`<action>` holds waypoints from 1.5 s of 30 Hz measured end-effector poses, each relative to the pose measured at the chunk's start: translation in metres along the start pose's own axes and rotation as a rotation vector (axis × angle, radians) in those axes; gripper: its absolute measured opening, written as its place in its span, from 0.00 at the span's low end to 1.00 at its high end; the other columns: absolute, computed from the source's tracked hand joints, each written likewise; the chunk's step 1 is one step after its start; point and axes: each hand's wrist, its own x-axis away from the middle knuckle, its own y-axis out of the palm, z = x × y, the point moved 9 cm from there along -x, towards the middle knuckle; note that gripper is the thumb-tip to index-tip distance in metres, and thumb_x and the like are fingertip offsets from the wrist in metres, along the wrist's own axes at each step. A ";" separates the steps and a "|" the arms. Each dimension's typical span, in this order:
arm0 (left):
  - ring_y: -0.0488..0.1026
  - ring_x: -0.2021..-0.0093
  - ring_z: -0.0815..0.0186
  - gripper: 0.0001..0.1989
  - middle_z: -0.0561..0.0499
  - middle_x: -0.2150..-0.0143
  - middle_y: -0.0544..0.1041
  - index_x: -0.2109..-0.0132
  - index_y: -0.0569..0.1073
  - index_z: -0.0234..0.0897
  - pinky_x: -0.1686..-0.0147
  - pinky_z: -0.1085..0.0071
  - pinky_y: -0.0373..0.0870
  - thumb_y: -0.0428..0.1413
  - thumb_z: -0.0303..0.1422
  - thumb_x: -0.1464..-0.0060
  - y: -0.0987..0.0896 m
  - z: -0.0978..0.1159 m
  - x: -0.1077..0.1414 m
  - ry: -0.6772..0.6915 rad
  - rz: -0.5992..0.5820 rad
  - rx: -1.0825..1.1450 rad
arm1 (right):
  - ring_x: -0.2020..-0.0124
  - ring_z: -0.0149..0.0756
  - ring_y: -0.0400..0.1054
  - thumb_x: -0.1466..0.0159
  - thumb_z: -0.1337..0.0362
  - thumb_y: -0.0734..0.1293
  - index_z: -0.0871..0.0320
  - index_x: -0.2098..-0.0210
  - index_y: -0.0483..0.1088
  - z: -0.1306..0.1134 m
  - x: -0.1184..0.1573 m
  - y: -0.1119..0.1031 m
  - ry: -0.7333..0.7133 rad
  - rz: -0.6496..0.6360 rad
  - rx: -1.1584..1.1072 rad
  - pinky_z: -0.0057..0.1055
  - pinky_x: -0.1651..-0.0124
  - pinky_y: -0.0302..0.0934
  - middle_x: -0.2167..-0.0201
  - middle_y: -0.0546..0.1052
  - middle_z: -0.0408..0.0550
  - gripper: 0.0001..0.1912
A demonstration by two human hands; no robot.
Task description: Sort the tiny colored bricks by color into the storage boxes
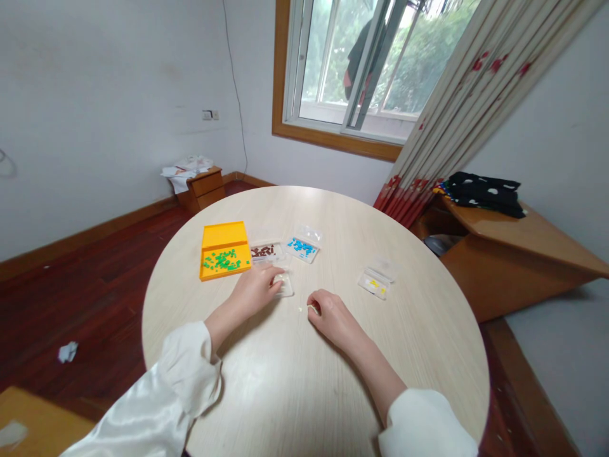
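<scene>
Evidently, in the head view, a round table (304,393) serves as a clock face, twelve at the far edge, with the two arms entering from seven and five. The left hand (259,284), at ten just off centre, is curved over the near case (286,289), thumb and forefinger moderately parted, probably to steady it; whether the fingertips grip the rim cannot be told. The right hand (333,312), at the centre, is narrowed to a pinch and seems to hold a pale bit (313,309), a grip suited to so small an object. One loose bit (299,310) lies just off its fingertips, toward nine. Farther out stand the yellow box (224,233) at ten, the brown case (280,254) at eleven, the blue case (310,256) at twelve and the lemon case (370,290) at two. The wide spacing of the last presumably leaves the middle free for the hands; one colour to each container presumably prevents mixing, and the raised lid of the yellow box gives access from the near side. Count: hands, two; yellow box, one; clear cases, four; loose bit, one; pinched bit, apparently one. The green bits (223,260), brown bits (263,251) and blue bits (301,247) are too crowded to number; the yellow bits (373,284) are only a few.
</scene>
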 end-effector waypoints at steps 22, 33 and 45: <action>0.72 0.67 0.63 0.11 0.45 0.69 0.75 0.65 0.76 0.34 0.65 0.68 0.65 0.48 0.26 0.45 0.055 0.050 0.016 0.301 -0.233 -0.198 | 0.67 0.32 0.67 0.43 0.76 0.61 0.60 0.69 0.71 0.002 -0.003 0.000 -0.049 0.044 -0.011 0.29 0.61 0.60 0.70 0.73 0.48 0.09; 0.72 0.67 0.62 0.11 0.46 0.68 0.76 0.66 0.75 0.34 0.66 0.68 0.66 0.48 0.27 0.44 0.055 0.053 0.016 0.306 -0.233 -0.193 | 0.68 0.33 0.66 0.42 0.76 0.61 0.60 0.72 0.68 -0.001 -0.002 -0.001 -0.098 0.096 0.009 0.28 0.63 0.59 0.72 0.72 0.47 0.08; 0.73 0.68 0.61 0.11 0.45 0.69 0.76 0.67 0.75 0.33 0.66 0.68 0.66 0.48 0.26 0.45 0.058 0.052 0.018 0.321 -0.203 -0.159 | 0.66 0.36 0.66 0.41 0.76 0.59 0.61 0.70 0.68 0.000 -0.003 0.007 -0.090 0.106 0.124 0.30 0.62 0.60 0.70 0.73 0.51 0.08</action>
